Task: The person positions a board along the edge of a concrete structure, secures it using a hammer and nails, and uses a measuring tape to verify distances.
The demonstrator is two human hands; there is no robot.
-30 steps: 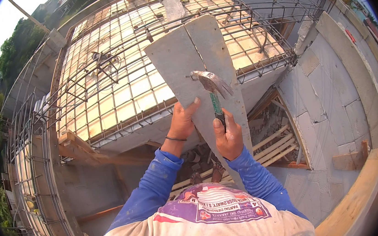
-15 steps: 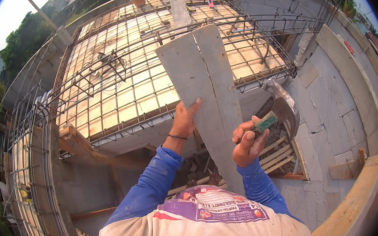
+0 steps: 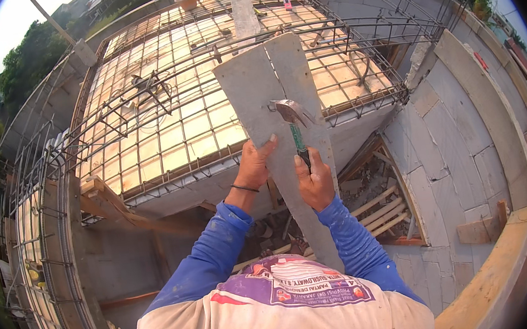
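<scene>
Since the earlier frame, half a second back, the hammer (image 3: 293, 123) is seen swung in from the right and laid with its head against the face of the grey board (image 3: 279, 131); the right hand (image 3: 314, 181) is likewise brought in from the side to the board's midline; the left hand (image 3: 256, 165) is kept at the board's left edge as before. Both hands are shown clamped: the left on the board's edge, thumb across its face; the right closed round the dark grip below the green shank of the hammer; the two are held close together, apart only by part of the board's width. The board is presented directly ahead of the hands, its long axis running away from the body and slightly leftward, its far end lifted over the rebar grid (image 3: 163, 123) of the formwork deck (image 3: 147, 157), its near end hidden behind the blue sleeves (image 3: 221, 252); the hammer head is set above and beyond both hands, nearer the right one. Stacked timber (image 3: 377, 210) and a grey block wall (image 3: 467, 143) are visible below and to the right.
</scene>
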